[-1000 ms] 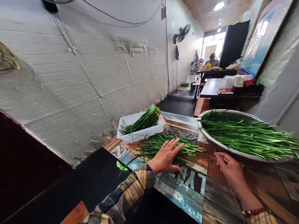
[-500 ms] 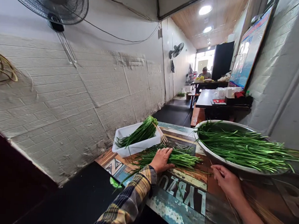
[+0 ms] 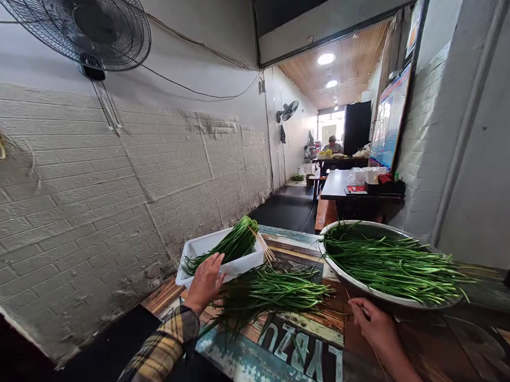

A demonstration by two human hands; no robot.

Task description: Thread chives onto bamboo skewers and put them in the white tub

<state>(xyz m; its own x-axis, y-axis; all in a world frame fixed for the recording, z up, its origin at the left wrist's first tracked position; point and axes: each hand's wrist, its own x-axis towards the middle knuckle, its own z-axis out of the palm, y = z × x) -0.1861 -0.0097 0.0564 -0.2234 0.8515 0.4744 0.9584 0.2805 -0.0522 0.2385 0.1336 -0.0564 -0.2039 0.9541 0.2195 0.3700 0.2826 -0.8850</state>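
Observation:
My left hand [image 3: 205, 281], in a plaid sleeve, rests with fingers together on the near rim of a white plastic tray [image 3: 199, 249] that holds skewered green chives [image 3: 230, 245]. A loose pile of chives [image 3: 270, 291] lies on the painted wooden table [image 3: 305, 355] just right of that hand. My right hand [image 3: 370, 324] is closed in a pinch on a thin bamboo skewer [image 3: 380, 366] near the edge of a large metal basin [image 3: 361, 285] full of long chives [image 3: 389, 262].
A white brick wall [image 3: 108, 193] runs along the left with a wall fan [image 3: 75, 18] overhead. Further back stand dark tables [image 3: 345, 188] with boxes, a bench, and a seated person [image 3: 333, 145] at the far end.
My left hand has left the loose chive pile and moved left to the white tray's rim. The view has tilted upward. My right hand keeps its pinch on the skewer.

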